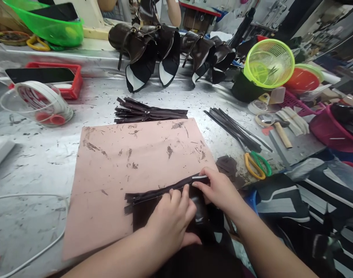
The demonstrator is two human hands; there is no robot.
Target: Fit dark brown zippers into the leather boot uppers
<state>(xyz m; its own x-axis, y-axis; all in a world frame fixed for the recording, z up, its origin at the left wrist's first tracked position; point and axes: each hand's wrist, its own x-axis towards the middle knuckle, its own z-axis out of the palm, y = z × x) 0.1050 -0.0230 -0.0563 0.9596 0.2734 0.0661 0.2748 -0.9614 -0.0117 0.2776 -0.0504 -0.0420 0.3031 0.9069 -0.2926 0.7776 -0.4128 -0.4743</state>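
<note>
At the near right of the pink board (115, 170), your right hand (219, 189) pinches the zip's (159, 191) right end, seemingly keeping it straight, while your left hand (172, 214), loosely curled, thumb apart, steadies it along the leather (143, 216).

A footwear workshop: glossy dark-brown leather boot uppers (170, 50), bundled long dark zipper strips (150, 112) and yellow-and-green-handled metal scissors (247, 155) lie about a scuffed, silver-coloured flat counter (98, 104).
</note>
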